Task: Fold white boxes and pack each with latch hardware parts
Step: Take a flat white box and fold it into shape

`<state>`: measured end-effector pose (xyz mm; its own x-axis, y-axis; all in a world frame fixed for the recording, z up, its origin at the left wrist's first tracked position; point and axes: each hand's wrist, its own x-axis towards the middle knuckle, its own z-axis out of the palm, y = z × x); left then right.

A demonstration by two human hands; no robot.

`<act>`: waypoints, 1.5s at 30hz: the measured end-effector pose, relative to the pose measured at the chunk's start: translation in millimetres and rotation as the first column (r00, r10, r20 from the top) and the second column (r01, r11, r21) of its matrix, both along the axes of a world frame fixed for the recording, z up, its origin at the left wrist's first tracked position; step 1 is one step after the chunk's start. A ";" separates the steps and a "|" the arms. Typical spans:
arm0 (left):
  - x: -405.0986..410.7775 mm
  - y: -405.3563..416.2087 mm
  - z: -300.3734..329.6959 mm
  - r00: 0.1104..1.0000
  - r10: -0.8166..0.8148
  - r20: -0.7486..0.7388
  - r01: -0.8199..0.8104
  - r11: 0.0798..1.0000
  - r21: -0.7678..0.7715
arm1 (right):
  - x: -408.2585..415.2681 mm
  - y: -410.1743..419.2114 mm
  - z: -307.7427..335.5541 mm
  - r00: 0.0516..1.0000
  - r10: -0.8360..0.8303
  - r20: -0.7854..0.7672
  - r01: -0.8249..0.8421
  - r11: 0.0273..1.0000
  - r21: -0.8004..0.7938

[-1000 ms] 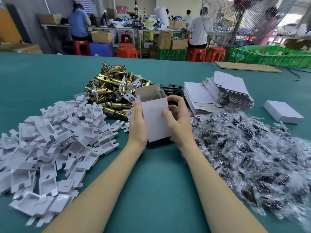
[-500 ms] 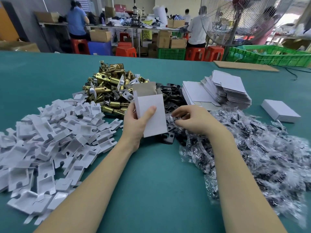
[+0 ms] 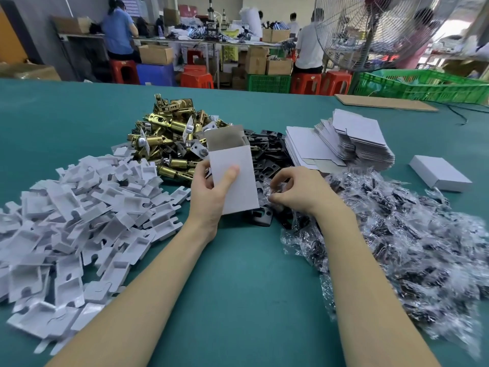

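the left hand [image 3: 211,193] holds an erected white box [image 3: 232,178] upright just above the green surface [image 3: 238,300], thumb pressed on the front panel and fingers wrapped behind, so this grip is clenched round the box. the box mouth faces up and away, its top flaps open. thin card like this is probably light and easy to crush, so the sides near the lower half look like the safest place to hold it, leaving the opening free.

the right hand [image 3: 296,190] is curled down at the near edge of the pile of clear bagged parts [image 3: 412,250], fingertips pinching at crinkled film; whether it has one bag fully taken up cannot be told. those bags look slippery and tangled together, so pulling one may drag its neighbours.

just behind the box lie black metal plates [image 3: 264,165], one flat beside the box's bottom edge. further back sits a heap of brass latches [image 3: 169,139], likely heavy and hard-edged against card. to the left spreads a large pile of white card inserts [image 3: 79,213]. right of the plates stand stacks of flat box blanks [image 3: 352,141], and a closed white box [image 3: 440,176] lies apart at the far right.
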<state>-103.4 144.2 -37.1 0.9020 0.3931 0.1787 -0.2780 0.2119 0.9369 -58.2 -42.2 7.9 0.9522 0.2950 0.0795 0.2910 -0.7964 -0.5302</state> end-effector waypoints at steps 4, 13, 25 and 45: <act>-0.8 2.9 1.8 0.999 0.034 0.015 -0.033 0.997 -0.073 | 0.7 1.5 -1.9 0.997 0.071 0.018 -0.071 0.997 0.013; 0.6 4.0 2.1 0.997 0.073 0.019 -0.070 0.990 -0.124 | 0.8 19.8 -7.2 0.984 0.099 0.149 -0.098 0.995 -0.016; 1.9 10.4 2.8 0.986 0.161 0.047 -0.151 0.974 -0.167 | -3.5 42.9 -14.2 0.970 0.211 0.122 -0.196 0.973 -0.123; -1.6 6.9 1.7 0.993 0.088 0.079 -0.089 0.996 0.012 | 1.2 12.1 4.9 0.975 0.177 -0.135 -0.181 0.983 -0.019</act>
